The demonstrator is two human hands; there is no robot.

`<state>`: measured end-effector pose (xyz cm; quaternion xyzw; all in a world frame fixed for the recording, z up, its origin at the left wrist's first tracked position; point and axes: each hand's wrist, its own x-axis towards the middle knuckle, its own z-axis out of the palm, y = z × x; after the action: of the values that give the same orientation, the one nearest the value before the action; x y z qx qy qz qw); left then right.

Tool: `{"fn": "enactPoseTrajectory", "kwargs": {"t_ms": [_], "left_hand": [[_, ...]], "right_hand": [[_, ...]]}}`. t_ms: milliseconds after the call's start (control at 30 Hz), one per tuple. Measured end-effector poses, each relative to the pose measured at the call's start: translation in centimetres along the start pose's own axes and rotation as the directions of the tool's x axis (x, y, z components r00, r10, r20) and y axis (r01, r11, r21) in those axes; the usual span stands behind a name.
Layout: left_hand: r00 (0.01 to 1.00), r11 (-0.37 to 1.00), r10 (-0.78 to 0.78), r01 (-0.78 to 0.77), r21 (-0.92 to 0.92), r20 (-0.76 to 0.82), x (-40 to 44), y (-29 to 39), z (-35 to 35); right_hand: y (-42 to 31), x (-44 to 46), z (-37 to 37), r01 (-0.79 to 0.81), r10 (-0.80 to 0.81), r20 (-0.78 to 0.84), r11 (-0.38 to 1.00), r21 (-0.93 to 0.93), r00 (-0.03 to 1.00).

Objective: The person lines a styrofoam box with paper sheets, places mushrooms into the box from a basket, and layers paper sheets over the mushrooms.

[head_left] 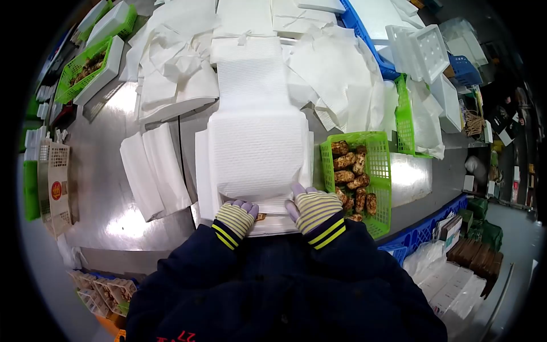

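Note:
A long white textured paper sheet (259, 154) lies over a white foam box (203, 171) in front of me and runs on toward the back. My left hand (236, 218), in a striped glove with purple fingertips, is closed on the sheet's near edge. Gloved the same way, my right hand (314, 208) grips that edge a little farther right, thumb toward the middle. Between the hands, a small brown piece of a mushroom (261, 217) shows under the paper; the rest is hidden. Right of the box, several brown and pale mushrooms (344, 162) lie in a green basket (378, 162).
Folded white cloths or papers (156, 174) lie left on the metal table (102, 176). Crumpled white sheets (336, 74) are piled farther back. Another green basket (71, 71) stands back left, and foam lids (421, 51) are stacked back right. Blue crates (421, 225) line the right edge.

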<state>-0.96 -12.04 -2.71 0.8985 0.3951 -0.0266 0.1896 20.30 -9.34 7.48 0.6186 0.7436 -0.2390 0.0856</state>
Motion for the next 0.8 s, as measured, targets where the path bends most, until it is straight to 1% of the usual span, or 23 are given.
{"fn": "enactPoseTrajectory", "kwargs": {"t_ms": [33,67,100,133,167,200,233,267,300,333,367,400,433,467,533,567,600,667,700,733,800], "left_hand": [[1.000,1.000,0.003,-0.003,-0.006,0.009,0.0,-0.1,0.1],[1.000,1.000,0.008,-0.008,-0.010,0.017,0.1,-0.2,0.2],[1.000,1.000,0.014,-0.014,-0.007,0.021,0.1,0.0,-0.1],[0.999,1.000,-0.004,0.004,-0.005,0.049,0.2,0.1,-0.6],[0.997,1.000,-0.023,0.023,-0.002,0.075,0.3,0.2,-0.9],[0.998,1.000,0.005,-0.004,-0.016,0.062,0.2,-0.2,-0.3],[0.999,1.000,0.015,-0.015,-0.010,0.036,0.0,-0.4,0.4],[1.000,1.000,0.021,-0.021,-0.006,0.008,0.0,-0.5,0.7],[1.000,0.999,0.003,-0.002,-0.051,0.028,0.1,-0.4,0.1],[1.000,0.997,0.018,-0.020,-0.076,-0.021,-0.1,-0.6,0.8],[1.000,0.996,0.011,-0.009,-0.094,0.025,0.0,-0.5,0.3],[0.998,0.994,0.004,0.003,-0.106,0.062,0.3,-0.4,-0.2],[0.999,0.995,0.017,-0.014,-0.103,0.031,0.3,-0.6,0.3],[0.999,0.995,0.018,-0.015,-0.100,0.027,0.4,-0.7,0.0],[0.987,0.995,0.018,-0.002,-0.101,0.157,0.6,-0.6,-0.4],[0.964,0.994,0.000,0.028,-0.101,0.265,0.9,-0.6,-0.9],[0.951,0.994,-0.010,0.043,-0.102,0.308,1.2,-0.6,-1.1],[0.969,0.994,0.008,0.019,-0.105,0.247,0.9,-0.8,-0.4],[0.972,0.995,-0.004,0.026,-0.093,0.235,0.9,-0.7,-0.6],[0.974,0.995,0.010,0.012,-0.097,0.224,0.8,-1.0,0.2],[0.947,0.994,-0.015,0.047,-0.094,0.320,1.3,-0.4,-1.8]], "right_hand": [[-0.5,0.4,-0.2,0.075,-0.070,-0.052,0.991,0.112,0.996],[-0.8,1.5,0.5,0.120,-0.130,0.077,0.985,0.121,0.988],[-0.7,2.8,1.4,0.235,-0.268,0.046,0.904,0.356,0.962],[-0.5,4.2,2.7,0.334,-0.391,-0.020,0.756,0.564,0.920],[0.0,6.2,5.9,0.423,-0.339,-0.273,0.830,0.364,0.900],[-0.5,7.4,6.0,0.440,-0.316,-0.511,0.887,0.140,0.800],[0.1,7.4,5.8,0.289,-0.257,-0.397,0.957,0.022,0.881],[-0.3,6.1,4.3,0.344,-0.260,-0.376,0.923,0.175,0.889],[0.0,5.2,4.1,0.423,-0.389,-0.243,0.899,0.111,0.889],[0.1,4.1,4.4,0.496,-0.490,-0.095,0.866,0.066,0.867],[-0.1,3.3,4.7,0.474,-0.475,0.007,0.876,-0.092,0.880],[0.4,3.0,6.6,0.475,-0.489,-0.053,0.863,-0.171,0.871],[1.1,2.9,8.3,0.463,-0.472,0.021,0.856,-0.229,0.882],[0.9,3.1,8.3,0.455,-0.448,0.092,0.844,-0.285,0.889],[0.4,3.4,8.5,0.436,-0.381,0.225,0.848,-0.301,0.897],[0.1,3.5,8.6,0.435,-0.359,0.270,0.842,-0.321,0.894],[-0.1,3.7,8.6,0.408,-0.313,0.309,0.854,-0.322,0.898],[-0.2,3.5,8.3,0.406,-0.318,0.287,0.849,-0.338,0.904],[-0.4,3.8,8.5,0.371,-0.277,0.313,0.879,-0.300,0.909],[-0.3,3.8,8.5,0.364,-0.271,0.310,0.881,-0.302,0.911],[-0.4,3.9,8.0,0.375,-0.292,0.283,0.875,-0.306,0.913]]}}
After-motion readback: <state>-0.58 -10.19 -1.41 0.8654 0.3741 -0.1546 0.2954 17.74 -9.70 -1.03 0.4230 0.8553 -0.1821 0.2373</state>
